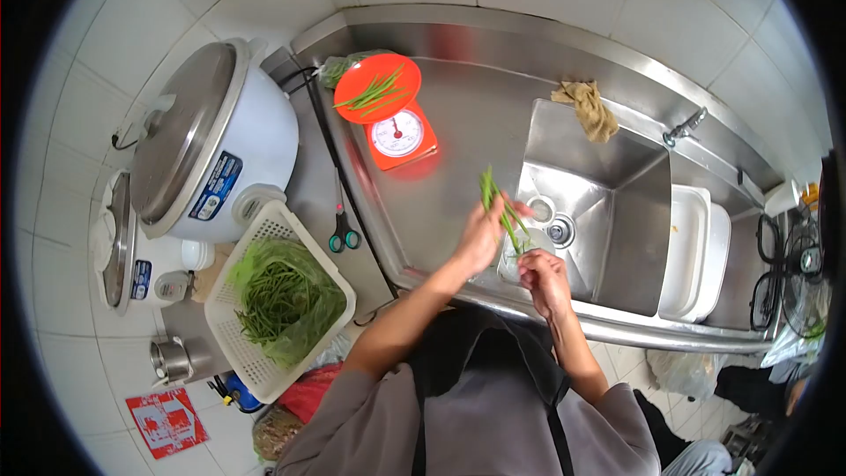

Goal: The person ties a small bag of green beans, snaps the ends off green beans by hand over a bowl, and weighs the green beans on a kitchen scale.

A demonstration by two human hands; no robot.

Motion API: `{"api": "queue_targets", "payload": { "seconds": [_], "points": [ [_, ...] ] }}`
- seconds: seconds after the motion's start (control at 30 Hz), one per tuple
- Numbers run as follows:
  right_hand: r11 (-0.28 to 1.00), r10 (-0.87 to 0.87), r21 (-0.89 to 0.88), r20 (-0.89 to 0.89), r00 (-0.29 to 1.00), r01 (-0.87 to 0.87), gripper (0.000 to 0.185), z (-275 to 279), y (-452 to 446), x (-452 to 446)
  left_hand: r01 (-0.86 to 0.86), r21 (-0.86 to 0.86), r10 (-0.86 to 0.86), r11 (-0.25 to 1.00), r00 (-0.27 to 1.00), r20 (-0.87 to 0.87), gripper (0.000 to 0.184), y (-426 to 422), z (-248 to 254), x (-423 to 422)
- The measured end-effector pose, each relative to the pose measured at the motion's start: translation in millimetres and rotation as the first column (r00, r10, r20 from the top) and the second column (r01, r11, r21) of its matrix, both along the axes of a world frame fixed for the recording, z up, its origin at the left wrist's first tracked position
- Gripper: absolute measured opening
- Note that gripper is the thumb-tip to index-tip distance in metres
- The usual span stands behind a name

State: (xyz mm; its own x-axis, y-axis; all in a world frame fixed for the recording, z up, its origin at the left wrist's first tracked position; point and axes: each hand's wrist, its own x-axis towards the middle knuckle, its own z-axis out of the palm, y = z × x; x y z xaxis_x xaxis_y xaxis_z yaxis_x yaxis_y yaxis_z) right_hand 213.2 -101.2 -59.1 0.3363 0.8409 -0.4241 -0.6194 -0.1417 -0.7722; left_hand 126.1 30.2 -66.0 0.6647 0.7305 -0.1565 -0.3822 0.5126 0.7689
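Near the left edge of the sink, my left hand [482, 238] is closed round a small bunch of green beans [488, 183], whose tips stick out above the fingers. My right hand [545, 280] pinches at the lower end of the same bunch, its fingers pressed together. Under the hands lies a clear plastic bag [514, 263], partly hidden. More green beans [374, 92] rest on the round plate of an orange kitchen scale [405, 157]. A white basket [227, 335] at the left holds a plastic bag full of green beans [286, 295].
A large rice cooker [264, 123] stands at the left, with scissors [342, 231] beside it. The steel sink [630, 211] has a brown cloth [589, 110] on its back rim and a tap [686, 128]. White trays [690, 251] lie to its right.
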Motion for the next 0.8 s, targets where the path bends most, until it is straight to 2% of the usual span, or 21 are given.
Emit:
{"api": "queue_targets", "payload": {
  "seconds": [0.03, 0.07, 0.1, 0.13, 0.17, 0.2, 0.23, 0.33, 0.43, 0.47, 0.57, 0.6, 0.63, 0.67, 0.73, 0.8],
  "points": [
    [0.999, -0.049, 0.009, 0.0, 0.999, 0.049, 0.012, 0, -3, 6, -0.073, 0.072, 0.076, 0.995, 0.996, -0.05, 0.022, 18, 3, 1],
    [0.996, -0.069, -0.049, 0.104, 0.992, 0.074, 0.013, 2, -3, 13, -0.117, 0.301, 0.177, 0.946, 0.967, -0.181, 0.024, 42, 23, -2],
    [0.996, -0.063, -0.049, 0.153, 0.986, 0.072, 0.014, 1, -5, 20, -0.119, 0.518, 0.301, 0.847, 0.911, -0.283, 0.027, 71, 55, -10],
    [0.996, -0.045, -0.063, 0.204, 0.978, 0.059, 0.014, -3, -7, 27, -0.116, 0.537, 0.358, 0.836, 0.856, -0.373, 0.031, 96, 78, -16],
    [0.996, -0.029, -0.075, 0.255, 0.966, 0.05, 0.015, -9, -10, 32, -0.104, 0.74, 0.492, 0.664, 0.807, -0.327, 0.026, 133, 77, -23],
    [0.996, -0.001, -0.083, 0.333, 0.943, 0.03, 0.016, -14, -13, 36, 0.091, 0.798, 0.577, 0.595, 0.644, -0.503, 0.024, 168, 88, -33],
    [0.989, 0.079, -0.144, 0.381, 0.921, -0.025, 0.016, -18, -17, 42, 0.297, 0.788, 0.662, 0.539, 0.429, -0.614, 0.023, 196, 99, -43],
    [0.966, 0.22, -0.239, 0.546, 0.808, -0.101, 0.015, -34, -19, 46, 0.631, 0.707, 0.787, 0.32, 0.238, -0.569, 0.028, 252, 91, -65],
    [0.949, 0.299, -0.274, 0.615, 0.73, -0.157, 0.015, -58, -18, 54, 0.749, 0.553, 0.737, 0.365, 0.13, -0.663, 0.039, 272, 78, -71],
    [0.943, 0.317, -0.296, 0.642, 0.699, -0.156, 0.016, -62, -17, 58, 0.737, 0.509, 0.677, 0.445, 0.095, -0.73, 0.055, 277, 75, -71],
    [0.929, 0.368, -0.331, 0.783, 0.501, -0.165, 0.016, -95, -12, 75, 0.768, 0.511, 0.709, 0.386, 0.108, -0.697, 0.072, 275, 83, -75],
    [0.909, 0.416, -0.378, 0.844, 0.339, -0.173, 0.017, -94, -7, 79, 0.772, 0.514, 0.721, 0.373, 0.107, -0.684, 0.075, 273, 86, -80],
    [0.89, 0.455, -0.43, 0.86, 0.233, -0.152, 0.017, -101, -1, 80, 0.776, 0.515, 0.732, 0.365, 0.103, -0.674, 0.078, 273, 93, -82],
    [0.839, 0.542, -0.524, 0.826, 0.157, -0.145, 0.019, -112, 3, 82, 0.777, 0.519, 0.745, 0.357, 0.098, -0.66, 0.081, 272, 100, -86],
    [0.746, 0.661, -0.659, 0.75, -0.014, -0.096, 0.021, -139, 18, 87, 0.771, 0.514, 0.752, 0.376, 0.07, -0.655, 0.075, 261, 113, -93],
    [0.672, 0.721, -0.74, 0.661, -0.207, -0.024, 0.022, -185, 21, 95, 0.75, 0.609, 0.81, 0.257, 0.176, -0.559, 0.063, 251, 120, -111]
  ]
}}
